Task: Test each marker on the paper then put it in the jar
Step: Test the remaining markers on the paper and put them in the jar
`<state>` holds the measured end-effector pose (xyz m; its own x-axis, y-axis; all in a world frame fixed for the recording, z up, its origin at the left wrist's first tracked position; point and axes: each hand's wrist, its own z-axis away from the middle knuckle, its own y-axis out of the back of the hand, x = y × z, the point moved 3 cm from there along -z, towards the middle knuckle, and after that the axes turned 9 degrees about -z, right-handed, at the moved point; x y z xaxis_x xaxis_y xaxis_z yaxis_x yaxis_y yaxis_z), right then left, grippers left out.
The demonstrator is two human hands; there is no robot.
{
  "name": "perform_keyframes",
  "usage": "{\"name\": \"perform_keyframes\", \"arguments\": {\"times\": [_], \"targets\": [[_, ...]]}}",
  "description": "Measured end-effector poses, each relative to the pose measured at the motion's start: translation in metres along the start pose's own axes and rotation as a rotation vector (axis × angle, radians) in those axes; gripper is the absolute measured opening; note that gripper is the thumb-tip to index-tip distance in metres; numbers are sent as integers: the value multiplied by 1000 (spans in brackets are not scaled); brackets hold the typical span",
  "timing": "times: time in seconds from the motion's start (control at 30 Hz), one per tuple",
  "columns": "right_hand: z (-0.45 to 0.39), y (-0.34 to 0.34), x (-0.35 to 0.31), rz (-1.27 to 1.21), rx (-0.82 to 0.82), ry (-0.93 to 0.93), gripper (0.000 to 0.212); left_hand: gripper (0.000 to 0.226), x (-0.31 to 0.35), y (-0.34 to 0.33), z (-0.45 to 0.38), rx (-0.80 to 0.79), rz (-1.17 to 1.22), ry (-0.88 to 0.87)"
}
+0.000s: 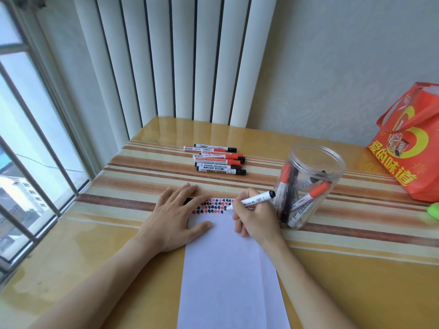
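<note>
The right hand (251, 217) grips a white marker (255, 200) with fingers curled round its barrel, its tip down on the far end of the paper (228, 276) among rows of small red and black marks, its black end pointing right toward the jar (306, 186). The left hand (174, 217) lies flat with fingers straight, pressing the paper's far left corner. The clear jar just right of the paper holds several markers, and a cluster of untested markers (217, 160) lies on the striped table (95, 233) farther back.
</note>
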<state>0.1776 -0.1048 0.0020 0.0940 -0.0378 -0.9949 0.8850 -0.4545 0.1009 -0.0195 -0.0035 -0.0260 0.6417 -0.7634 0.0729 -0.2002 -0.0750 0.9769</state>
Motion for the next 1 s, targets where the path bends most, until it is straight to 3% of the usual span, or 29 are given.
{"name": "perform_keyframes", "arguments": {"times": [1.0], "targets": [[0,0,0,48,43,-2,8,75,0,1,1,17,10,-1]]}}
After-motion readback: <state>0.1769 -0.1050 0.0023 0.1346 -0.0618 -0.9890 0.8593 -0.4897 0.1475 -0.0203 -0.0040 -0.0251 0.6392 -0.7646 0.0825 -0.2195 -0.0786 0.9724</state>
